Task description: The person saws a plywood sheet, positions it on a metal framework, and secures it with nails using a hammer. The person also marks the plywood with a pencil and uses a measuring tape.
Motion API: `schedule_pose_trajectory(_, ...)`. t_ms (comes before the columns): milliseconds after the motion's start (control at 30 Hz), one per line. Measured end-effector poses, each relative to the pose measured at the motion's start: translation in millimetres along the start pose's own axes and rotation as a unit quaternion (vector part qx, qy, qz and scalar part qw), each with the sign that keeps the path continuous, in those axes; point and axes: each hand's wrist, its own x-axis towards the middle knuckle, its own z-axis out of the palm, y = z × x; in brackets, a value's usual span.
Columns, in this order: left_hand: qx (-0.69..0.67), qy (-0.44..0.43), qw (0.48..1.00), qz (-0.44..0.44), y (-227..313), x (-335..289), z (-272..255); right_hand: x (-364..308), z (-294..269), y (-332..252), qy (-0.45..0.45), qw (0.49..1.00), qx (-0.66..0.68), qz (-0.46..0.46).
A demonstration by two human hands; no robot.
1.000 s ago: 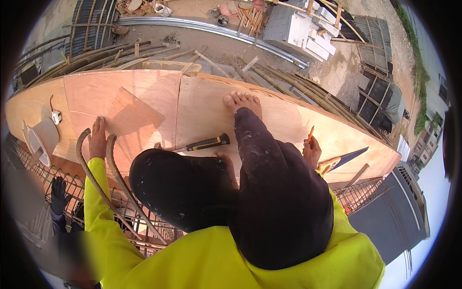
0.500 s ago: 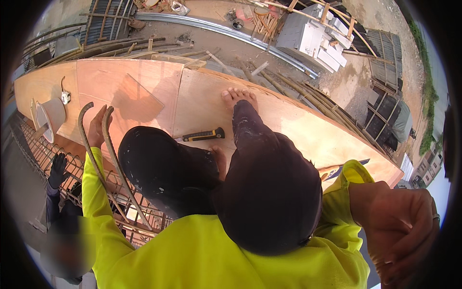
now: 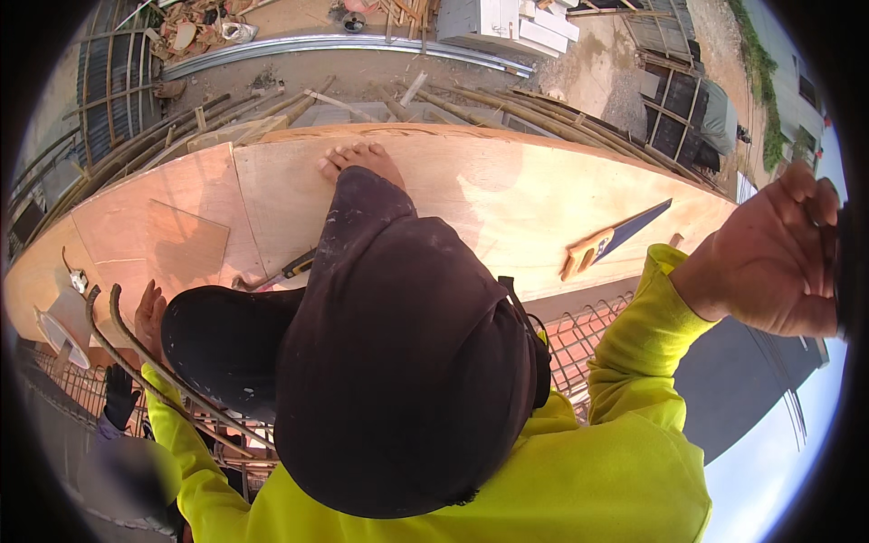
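My left hand [image 3: 149,317] is beside my left knee, its fingers stretched upward next to two bent rusty rebar ends [image 3: 127,330]; part of the palm is hidden behind a bar. Raised at the right rim, my right hand [image 3: 769,262] has its fingers curled against a dark edge; what they grip is not clear. Under my legs runs a plywood panel [image 3: 434,172] with my bare foot on it. A handsaw [image 3: 602,246] with a dark blade and wooden handle lies toward the right. A hammer [image 3: 288,269] with a black and yellow handle is partly covered by my leg.
A white spool [image 3: 65,328] and a small white reel [image 3: 77,279] sit at the left end. Rebar mesh [image 3: 579,348] lies below the panel's near edge. A co-worker's black glove [image 3: 119,395] shows lower left. Bamboo poles [image 3: 507,110] line the far edge.
The view has shifted right, bringing the whole handsaw into sight. My right hand has risen to the right rim. My left hand stays by the rebar ends.
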Motion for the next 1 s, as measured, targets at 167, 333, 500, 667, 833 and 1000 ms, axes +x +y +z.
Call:
schedule_pose_trajectory(167,-0.022,-0.037,0.999,0.002,-33,6,-3,-273,-208,84,0.334,0.611,-0.563,0.444)
schedule_pose_trajectory(333,-0.131,-0.021,0.991,-0.035,-44,-8,-22,-488,-286,25,0.145,0.478,-0.559,0.662)
schedule_pose_trajectory(500,0.258,0.079,0.963,-0.016,-6,-28,-24,-484,-295,49,0.218,0.413,-0.471,0.748)
schedule_pose_trajectory(667,0.219,0.092,0.971,-0.013,16,-26,-9,-422,-153,134,-0.043,0.683,-0.477,0.552)
schedule_pose_trajectory(833,0.145,0.114,0.983,-0.027,20,-44,13,-319,92,215,-0.335,0.818,-0.341,0.320)
schedule_pose_trajectory(1000,0.167,0.140,0.975,0.050,47,-36,23,-286,186,251,-0.463,0.631,-0.564,0.266)
